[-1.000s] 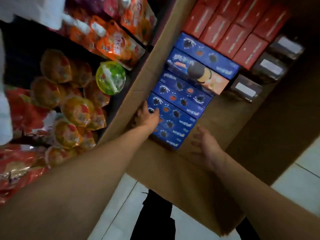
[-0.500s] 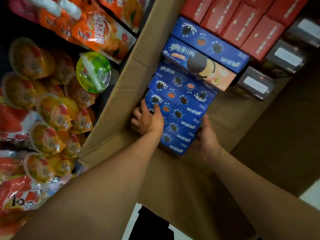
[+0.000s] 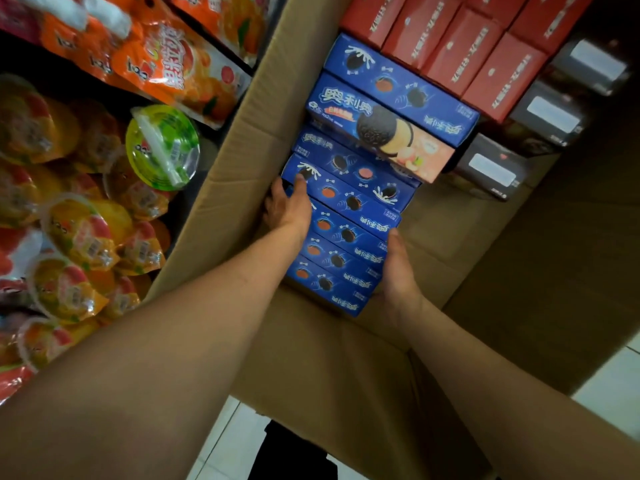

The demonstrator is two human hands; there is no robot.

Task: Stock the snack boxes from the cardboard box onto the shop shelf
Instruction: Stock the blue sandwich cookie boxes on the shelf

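Blue snack boxes [image 3: 341,233] between left hand [image 3: 289,206] and right hand [image 3: 396,271], seemingly clamped.

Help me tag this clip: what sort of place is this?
Most likely a small shop at restocking time: shelves of jelly cups and orange snack pouches, beside a cardboard box of blue biscuit boxes.

Matt brown cardboard box [image 3: 221,188] — glossy printed card on the blue snack boxes [image 3: 349,202] — shiny clear plastic on the jelly cups [image 3: 162,147].
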